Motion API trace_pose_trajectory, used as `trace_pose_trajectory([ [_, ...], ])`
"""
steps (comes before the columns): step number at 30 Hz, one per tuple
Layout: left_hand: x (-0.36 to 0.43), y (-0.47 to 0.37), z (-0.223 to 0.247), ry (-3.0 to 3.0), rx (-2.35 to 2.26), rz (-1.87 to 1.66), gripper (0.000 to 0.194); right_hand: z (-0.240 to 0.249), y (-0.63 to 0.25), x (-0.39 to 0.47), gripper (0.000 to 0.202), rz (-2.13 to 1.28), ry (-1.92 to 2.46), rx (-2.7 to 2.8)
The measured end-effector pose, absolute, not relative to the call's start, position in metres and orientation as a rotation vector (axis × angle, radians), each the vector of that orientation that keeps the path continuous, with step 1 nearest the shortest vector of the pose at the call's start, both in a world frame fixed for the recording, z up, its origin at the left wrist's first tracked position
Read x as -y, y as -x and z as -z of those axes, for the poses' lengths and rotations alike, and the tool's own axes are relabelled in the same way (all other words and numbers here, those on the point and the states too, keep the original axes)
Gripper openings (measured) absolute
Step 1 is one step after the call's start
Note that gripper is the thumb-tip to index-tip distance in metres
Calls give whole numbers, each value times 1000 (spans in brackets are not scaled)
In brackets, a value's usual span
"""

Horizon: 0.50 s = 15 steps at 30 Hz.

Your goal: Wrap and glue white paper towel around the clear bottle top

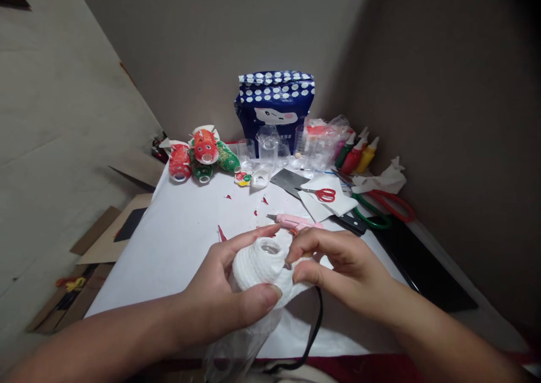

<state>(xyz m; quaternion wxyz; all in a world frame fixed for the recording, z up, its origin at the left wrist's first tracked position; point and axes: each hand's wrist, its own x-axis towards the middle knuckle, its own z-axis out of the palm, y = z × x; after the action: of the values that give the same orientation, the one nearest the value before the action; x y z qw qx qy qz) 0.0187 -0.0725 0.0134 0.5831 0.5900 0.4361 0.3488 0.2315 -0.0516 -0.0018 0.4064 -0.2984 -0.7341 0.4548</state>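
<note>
Cylinder of ribbed white wrapping [249, 273]: sat above the near edge of the worktop [156, 248], directly between both hands and touching the fingers of each. Ran, along its long axis, from a round mouth [270, 248] at the top down towards the wearer's body, somewhat tilted, with clear plastic [236, 349] showing below. Lay just left of the right fingertips, equally near on either side but more fully enclosed on the left. Was cupped there by the left hand [215, 287], with thumb across the near face and index finger stretched past the mouth. Was met on the other side by the right hand [350, 265], fingers narrow, thumb and index pinching at a white edge [301, 290]; could not tell the exact depth of that pinch. Reached in from the lower left with forearm low, and from the lower right with wrist turned inward, knuckles up. Trailed below the right hand: black cord [315, 321]. Rested just beyond the fingers: pink glue gun [293, 221]; farther off, red-handled scissors [325, 195].
</note>
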Motion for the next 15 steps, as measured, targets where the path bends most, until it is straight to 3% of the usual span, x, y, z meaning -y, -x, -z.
trace_pose_trajectory([
  [15,76,-19,-11,-1405,-1001,-857,69,2,-234,48,8,-1003,607,1912],
])
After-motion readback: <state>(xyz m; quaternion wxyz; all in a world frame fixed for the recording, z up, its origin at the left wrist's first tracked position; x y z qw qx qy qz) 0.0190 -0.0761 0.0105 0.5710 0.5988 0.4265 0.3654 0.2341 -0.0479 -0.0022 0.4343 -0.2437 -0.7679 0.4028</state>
